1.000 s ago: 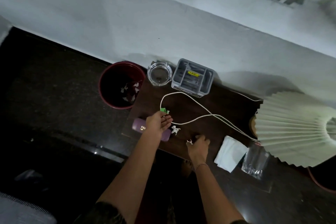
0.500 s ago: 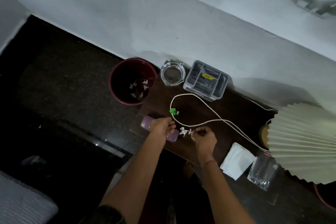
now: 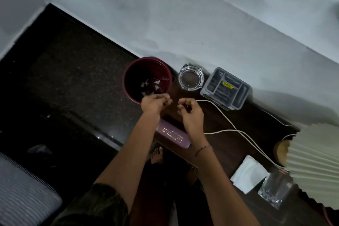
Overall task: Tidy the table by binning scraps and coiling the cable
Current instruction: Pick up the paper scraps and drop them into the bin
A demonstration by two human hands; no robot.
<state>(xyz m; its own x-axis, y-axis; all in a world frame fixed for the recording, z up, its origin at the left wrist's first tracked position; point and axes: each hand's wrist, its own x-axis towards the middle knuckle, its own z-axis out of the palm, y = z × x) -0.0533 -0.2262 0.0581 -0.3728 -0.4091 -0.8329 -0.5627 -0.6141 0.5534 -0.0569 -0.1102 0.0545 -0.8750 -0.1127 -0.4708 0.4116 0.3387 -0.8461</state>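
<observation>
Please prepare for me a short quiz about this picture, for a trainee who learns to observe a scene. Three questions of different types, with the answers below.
1. True or false: the white cable lies uncoiled on the table.
2. What stands between the red bin and the grey organiser? A) glass ashtray B) folded napkin C) tumbler
3. What already lies inside the red bin?

Key: 1 true; 2 A; 3 pale scraps.
</observation>
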